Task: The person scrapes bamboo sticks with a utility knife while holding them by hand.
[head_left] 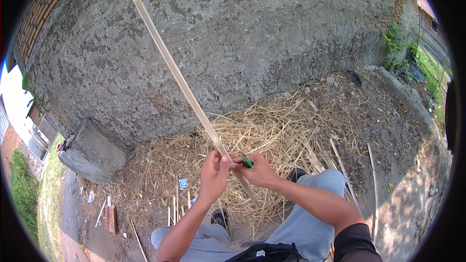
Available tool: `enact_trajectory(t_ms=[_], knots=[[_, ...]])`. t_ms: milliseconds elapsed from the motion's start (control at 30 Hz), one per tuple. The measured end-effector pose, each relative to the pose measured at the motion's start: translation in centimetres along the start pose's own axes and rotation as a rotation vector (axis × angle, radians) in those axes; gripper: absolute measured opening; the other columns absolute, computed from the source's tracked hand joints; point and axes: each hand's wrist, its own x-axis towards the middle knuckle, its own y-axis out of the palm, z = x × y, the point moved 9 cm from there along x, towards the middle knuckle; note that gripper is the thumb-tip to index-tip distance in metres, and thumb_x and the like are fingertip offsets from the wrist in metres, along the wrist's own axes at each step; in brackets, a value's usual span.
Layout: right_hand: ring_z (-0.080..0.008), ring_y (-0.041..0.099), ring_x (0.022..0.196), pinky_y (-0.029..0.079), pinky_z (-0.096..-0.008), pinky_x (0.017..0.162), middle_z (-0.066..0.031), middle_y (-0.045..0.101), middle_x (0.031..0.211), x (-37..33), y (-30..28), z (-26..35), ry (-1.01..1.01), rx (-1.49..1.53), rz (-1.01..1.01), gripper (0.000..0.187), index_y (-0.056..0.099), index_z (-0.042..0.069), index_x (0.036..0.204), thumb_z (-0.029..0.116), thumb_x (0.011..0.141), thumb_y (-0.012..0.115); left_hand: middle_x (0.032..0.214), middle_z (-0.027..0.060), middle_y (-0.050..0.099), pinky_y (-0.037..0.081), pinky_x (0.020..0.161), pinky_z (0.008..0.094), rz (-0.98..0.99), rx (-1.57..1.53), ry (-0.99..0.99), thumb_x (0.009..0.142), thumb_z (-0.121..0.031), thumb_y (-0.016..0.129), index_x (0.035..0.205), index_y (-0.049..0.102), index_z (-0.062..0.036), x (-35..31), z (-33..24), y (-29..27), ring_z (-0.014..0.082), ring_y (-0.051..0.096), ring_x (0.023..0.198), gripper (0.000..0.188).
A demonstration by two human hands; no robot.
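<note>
A long, pale bamboo strip (179, 80) slants from the top left down past my hands, its lower end between my knees. My left hand (213, 173) is closed round the strip, thumb on its face. Right beside it, my right hand (257, 172) grips a green-handled knife (248, 161) against the strip. Its blade is hidden by the fingers. Beneath both hands spreads a heap of curly bamboo shavings (262, 131).
A rough plastered wall (233, 43) rises in front. At left stands a concrete block (92, 153); nearby lie a reddish wood piece (110, 218) and a small blue packet (183, 183). Several bamboo strips (373, 179) lie to the right, by my knee.
</note>
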Motion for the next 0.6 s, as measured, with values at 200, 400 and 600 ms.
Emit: enact_trajectory(t_ms=[200,400,600], knots=[[-0.0042,0.055,0.067,0.045,-0.0251,0.06,-0.0013,0.068,0.076,0.6,0.2,2.3,-0.061,0.112,-0.003,0.021,0.074,0.003,0.102,0.02,0.09,0.071,0.088,0.0073,0.064,0.052,0.072,0.0256,0.008,0.058,-0.101,0.105,-0.017,0.045,0.104,0.055,0.0021,2.4,0.1,-1.4,0.0111,0.063,0.076,0.021],[-0.0053,0.055,0.064,0.044,-0.0236,0.059,-0.0005,0.065,0.072,1.6,-3.8,1.0,-0.062,-0.074,-0.214,0.012,0.071,0.002,0.087,0.012,0.086,0.066,0.075,0.0014,0.05,0.041,0.049,0.0243,-0.088,-0.07,-0.25,0.108,-0.022,0.037,0.097,0.051,-0.0048,1.4,-1.4,-3.6,0.0082,0.046,0.053,0.025],[-0.021,0.057,0.048,0.046,-0.0348,0.051,-0.0082,0.06,0.058,0.1,-3.8,2.7,-0.195,-0.317,-0.292,0.017,0.068,0.003,0.076,0.02,0.083,0.067,0.066,-0.0025,0.045,0.033,0.045,0.0201,-0.116,-0.072,-0.428,0.108,-0.024,0.038,0.093,0.054,-0.0027,-2.8,-0.3,-5.0,0.0036,0.04,0.051,0.03]])
